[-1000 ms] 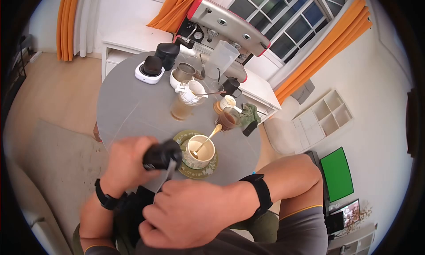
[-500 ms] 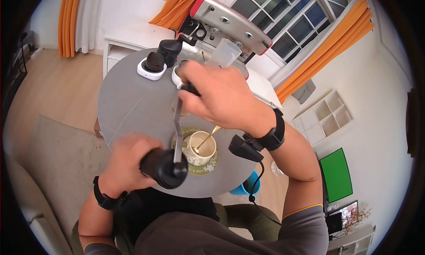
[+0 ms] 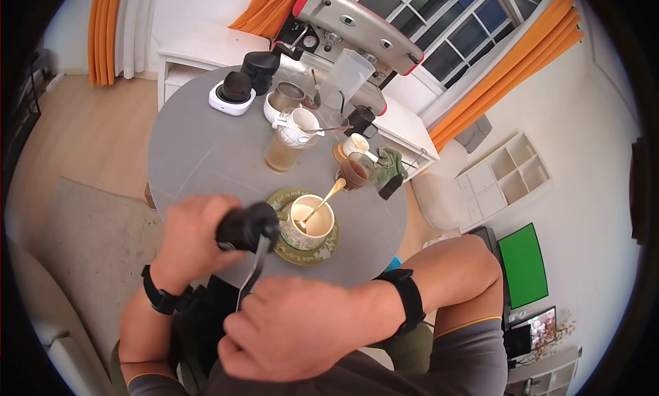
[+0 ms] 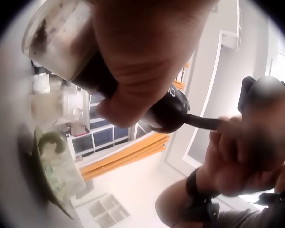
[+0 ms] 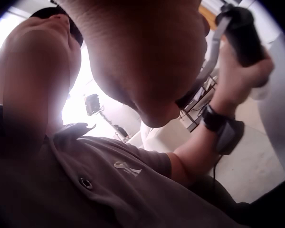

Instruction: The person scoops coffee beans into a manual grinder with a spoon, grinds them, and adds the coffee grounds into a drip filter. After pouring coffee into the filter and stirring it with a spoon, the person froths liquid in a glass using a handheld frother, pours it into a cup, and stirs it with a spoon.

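Note:
My left hand grips a black hand coffee grinder, which is tilted above the table's near edge. The grinder's clear container shows dark specks inside in the left wrist view. Low at the front, my right hand curls round the end of the metal crank; its knob is hidden in the fist. Just beyond the grinder, a cream cup stands on a green patterned saucer. A golden spoon leans in the cup.
Farther back on the round grey table stand a glass server with a white dripper, a glass of brown liquid, a green cloth and a white scale. An espresso machine stands behind.
The crank has swung from pointing away over the table to pointing back toward the body, carrying my right hand with it. My left hand keeps its hold on the coffee grinder.

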`<state>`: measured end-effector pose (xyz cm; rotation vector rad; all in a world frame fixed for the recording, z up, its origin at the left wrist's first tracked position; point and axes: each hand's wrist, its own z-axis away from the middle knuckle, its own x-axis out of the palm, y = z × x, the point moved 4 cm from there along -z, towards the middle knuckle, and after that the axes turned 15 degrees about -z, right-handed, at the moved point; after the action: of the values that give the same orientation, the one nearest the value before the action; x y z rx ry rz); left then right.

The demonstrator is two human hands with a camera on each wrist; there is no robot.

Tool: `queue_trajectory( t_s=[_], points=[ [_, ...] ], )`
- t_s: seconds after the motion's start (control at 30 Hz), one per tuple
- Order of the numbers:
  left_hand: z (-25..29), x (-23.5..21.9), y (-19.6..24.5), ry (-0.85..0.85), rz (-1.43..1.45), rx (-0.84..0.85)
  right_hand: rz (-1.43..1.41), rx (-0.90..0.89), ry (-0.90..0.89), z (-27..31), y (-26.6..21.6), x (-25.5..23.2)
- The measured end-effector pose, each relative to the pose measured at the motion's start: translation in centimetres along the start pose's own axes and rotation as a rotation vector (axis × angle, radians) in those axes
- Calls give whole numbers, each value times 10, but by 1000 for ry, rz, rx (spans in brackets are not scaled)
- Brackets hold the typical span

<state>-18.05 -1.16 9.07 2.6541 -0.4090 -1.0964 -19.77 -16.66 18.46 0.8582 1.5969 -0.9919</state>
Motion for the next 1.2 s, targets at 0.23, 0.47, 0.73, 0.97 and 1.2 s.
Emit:
queue_trajectory(
  t_s=[0.23, 0.47, 0.73, 0.97, 1.2],
  points=[
    [7, 4, 27, 84, 48, 220, 27, -102, 181, -47, 23, -42],
    [5, -4, 19, 13, 172, 202, 330, 237, 283, -31, 114, -93],
    [5, -28, -12, 230, 159, 2, 294, 369, 249, 35, 144, -79],
    [0, -34, -35, 254, 154, -376, 197, 297, 85, 47, 95, -38],
    [3, -7, -14, 38, 64, -249, -46, 7, 63, 17, 10, -4]
  ],
)
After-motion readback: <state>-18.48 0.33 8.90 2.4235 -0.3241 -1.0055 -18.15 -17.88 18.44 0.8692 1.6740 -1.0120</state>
